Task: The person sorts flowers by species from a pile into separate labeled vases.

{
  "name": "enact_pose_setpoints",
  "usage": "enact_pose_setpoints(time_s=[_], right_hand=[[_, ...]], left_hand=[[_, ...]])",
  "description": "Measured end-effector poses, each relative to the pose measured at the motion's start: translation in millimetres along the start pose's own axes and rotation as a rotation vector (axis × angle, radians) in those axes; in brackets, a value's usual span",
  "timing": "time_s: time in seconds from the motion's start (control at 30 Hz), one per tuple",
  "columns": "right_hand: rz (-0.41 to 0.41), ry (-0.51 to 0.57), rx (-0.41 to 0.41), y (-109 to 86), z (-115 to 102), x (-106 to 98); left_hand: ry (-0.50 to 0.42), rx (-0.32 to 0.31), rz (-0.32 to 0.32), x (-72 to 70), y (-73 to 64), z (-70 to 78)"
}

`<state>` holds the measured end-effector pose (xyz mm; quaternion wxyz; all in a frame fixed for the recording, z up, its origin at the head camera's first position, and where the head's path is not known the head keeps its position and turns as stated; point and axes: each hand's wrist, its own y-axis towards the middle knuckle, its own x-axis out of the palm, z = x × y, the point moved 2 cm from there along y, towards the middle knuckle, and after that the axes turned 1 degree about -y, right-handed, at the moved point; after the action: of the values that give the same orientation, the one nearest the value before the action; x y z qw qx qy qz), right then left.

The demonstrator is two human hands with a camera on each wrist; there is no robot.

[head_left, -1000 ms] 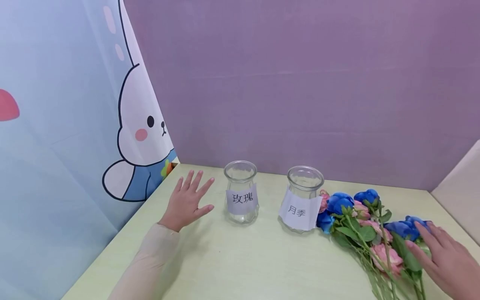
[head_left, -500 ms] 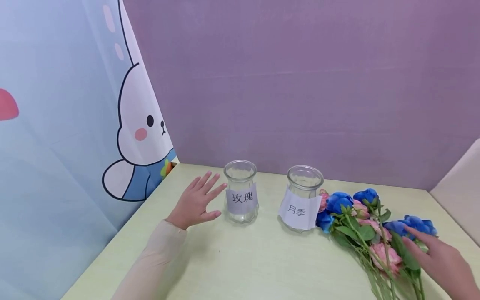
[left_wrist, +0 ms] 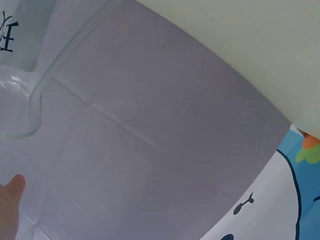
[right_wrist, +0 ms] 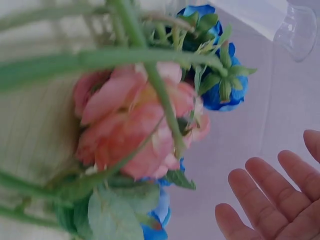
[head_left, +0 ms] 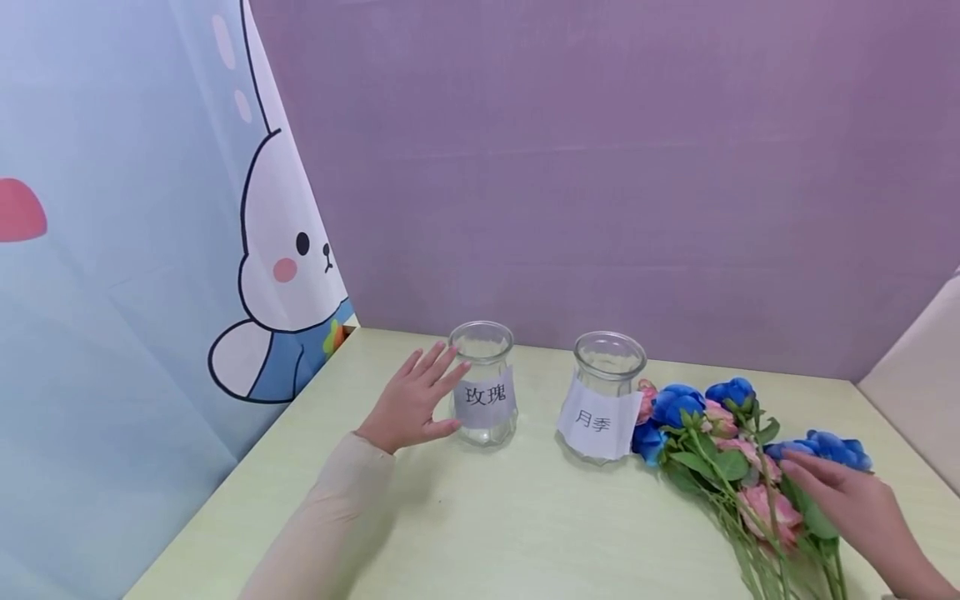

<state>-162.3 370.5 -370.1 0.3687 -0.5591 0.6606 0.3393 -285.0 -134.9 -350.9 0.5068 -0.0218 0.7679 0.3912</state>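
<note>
My left hand [head_left: 411, 402] is held with fingers spread at the left side of a clear glass vase [head_left: 487, 433] that carries a paper label. Its fingertips overlap the vase's edge in the head view; whether they touch I cannot tell. A second labelled glass vase [head_left: 609, 362] stands to the right. Over the right end of a pile of artificial flowers, my right hand [head_left: 855, 504] hovers with fingers extended and nothing held. Among those are blue flowers [head_left: 678, 406] and pink flowers [head_left: 768, 508] on long green stems [head_left: 750, 554]. In the right wrist view, a pink flower [right_wrist: 135, 120] fills the middle.
Everything lies on a pale table [head_left: 525, 533]. Behind it rises a purple backdrop [head_left: 600, 167], and a blue cloth with a cartoon rabbit [head_left: 277, 208] hangs at the left. A light panel [head_left: 918, 367] borders the right side.
The left hand has moved right, up to the left vase. My right hand has shifted left and turned above the flowers. Vases and flowers stay in place.
</note>
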Motion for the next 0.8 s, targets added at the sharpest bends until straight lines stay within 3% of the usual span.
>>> enact_pose_setpoints(time_s=[0.13,0.23,0.33,0.43,0.57,0.67,0.8], right_hand=[[-0.019,0.062,-0.012,-1.0,-5,6],[-0.041,0.114,0.0,-3.1,-7,9],[-0.062,0.153,0.018,-3.7,-10,12],[-0.065,0.155,0.004,-2.8,-13,14],[-0.065,0.15,0.0,-0.3,-18,15],[-0.068,0.164,0.011,1.3,-22,18],[-0.074,0.196,0.033,2.5,-27,21]], left_hand=[[-0.049,-0.038,0.015,7.2,2.6,1.9],[-0.151,-0.127,0.021,14.9,2.2,4.6],[-0.306,-0.232,0.068,23.5,2.3,7.6],[-0.553,-0.416,0.107,31.9,4.8,12.2],[-0.867,-0.752,0.15,41.4,11.2,19.0],[-0.936,-0.91,0.185,44.1,17.6,22.2],[-0.928,-0.991,0.224,44.1,24.7,23.2]])
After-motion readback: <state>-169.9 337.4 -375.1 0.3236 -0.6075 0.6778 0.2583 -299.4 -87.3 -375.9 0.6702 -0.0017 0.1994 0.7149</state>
